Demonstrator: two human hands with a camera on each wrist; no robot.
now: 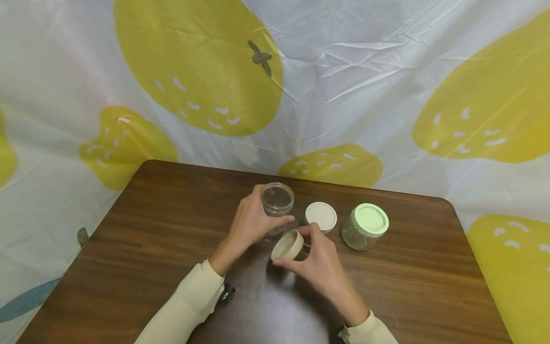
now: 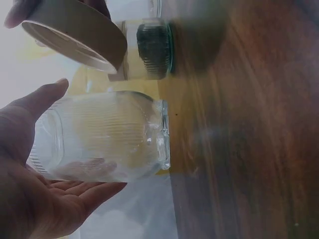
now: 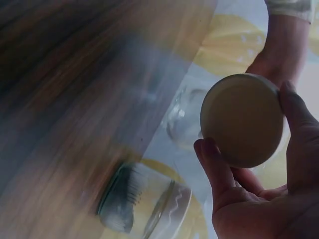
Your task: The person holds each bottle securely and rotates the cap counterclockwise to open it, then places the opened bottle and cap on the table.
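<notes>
A clear ribbed jar (image 1: 277,203), uncovered at its mouth, stands upright in the grip of my left hand (image 1: 253,217). In the left wrist view, the thumb lies on one side of that jar (image 2: 109,137) and the fingers pass round the other. My right hand (image 1: 318,263) pinches a beige round lid (image 1: 287,246) by its rim between thumb and fingers. The lid is tilted, its hollow side turned toward the jar, close beside it. From the right wrist, the flat outer face of the lid (image 3: 242,122) shows, partly covering the jar behind.
Just beyond my right hand stands a jar with a white lid (image 1: 321,216); dark contents show through its side (image 2: 154,50). Farther right is a clear jar with a pale green lid (image 1: 371,220). Behind the brown wooden table (image 1: 172,210) hangs a lemon-print cloth (image 1: 335,95).
</notes>
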